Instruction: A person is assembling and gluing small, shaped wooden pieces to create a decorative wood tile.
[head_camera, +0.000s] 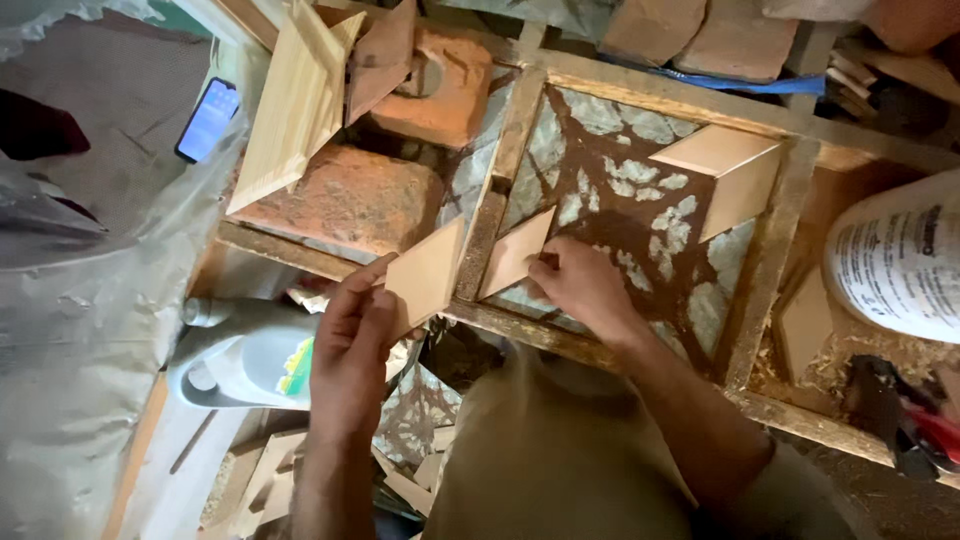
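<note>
My left hand holds a flat rhombus-shaped wooden piece at the near left corner of a square wooden frame. My right hand grips a second rhombus wooden piece and rests it inside the frame on the glue-streaked marble-patterned base. Two more rhombus pieces lie joined at the frame's far right corner.
A stack of wooden rhombus pieces leans on bricks at the left. A phone lies on plastic sheeting. A white glue jug lies by my left hand. A large white container stands at the right, with wood offcuts below.
</note>
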